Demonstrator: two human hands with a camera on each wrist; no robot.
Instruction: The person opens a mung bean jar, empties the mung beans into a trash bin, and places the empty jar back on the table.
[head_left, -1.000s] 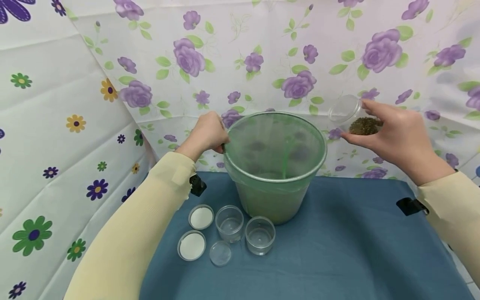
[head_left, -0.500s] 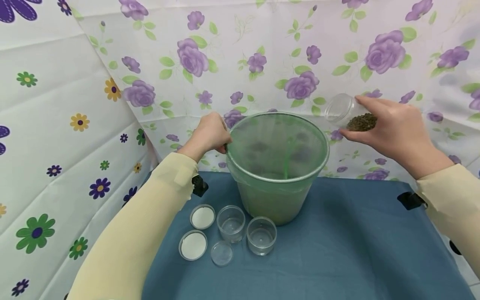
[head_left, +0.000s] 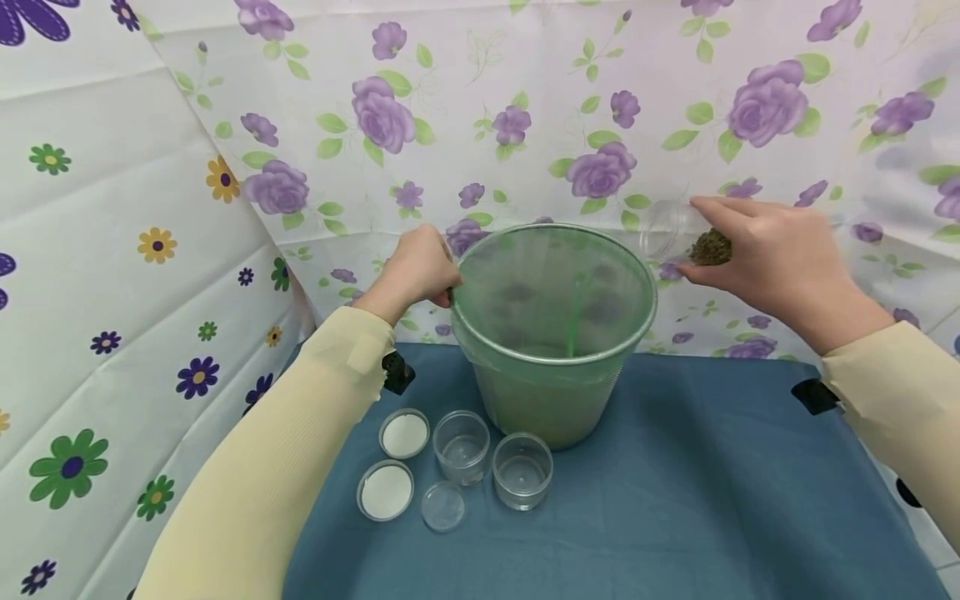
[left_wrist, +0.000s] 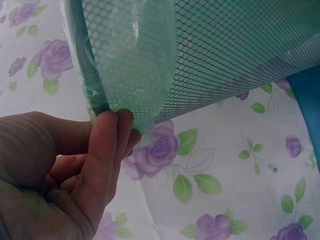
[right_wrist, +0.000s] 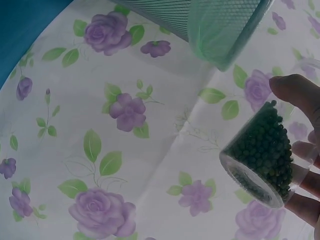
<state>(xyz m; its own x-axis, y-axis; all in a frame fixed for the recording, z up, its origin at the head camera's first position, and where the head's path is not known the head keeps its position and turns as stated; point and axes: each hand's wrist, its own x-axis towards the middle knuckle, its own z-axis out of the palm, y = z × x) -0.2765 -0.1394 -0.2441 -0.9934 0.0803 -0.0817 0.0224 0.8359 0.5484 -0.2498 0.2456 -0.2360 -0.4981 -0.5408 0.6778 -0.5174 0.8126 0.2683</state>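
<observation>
A mesh wastebasket [head_left: 551, 408] lined with a thin green plastic bag [head_left: 517, 275] stands upright on the table. My left hand [head_left: 420, 265] pinches its rim on the left side; in the left wrist view the thumb and fingers close over the bag's folded edge [left_wrist: 125, 90]. To the right of the bin, raised about level with its rim, my right hand [head_left: 780, 258] grips a clear plastic jar [right_wrist: 252, 180]. The jar is tipped on its side, its mouth facing the bin. Small round green beans [right_wrist: 262, 145] fill its lower part.
In front of the bin stand two clear jars [head_left: 461, 450] with no visible contents. Beside them lie two round lids [head_left: 386, 492] with white liners and a small clear lid [head_left: 443, 507]. A blue cloth [head_left: 675, 500] covers the table; a flowered sheet [head_left: 510, 75] hangs behind.
My right hand has moved a little left toward the bin, and the jar has tipped further, its mouth turning to the bin. The left hand stays at the rim.
</observation>
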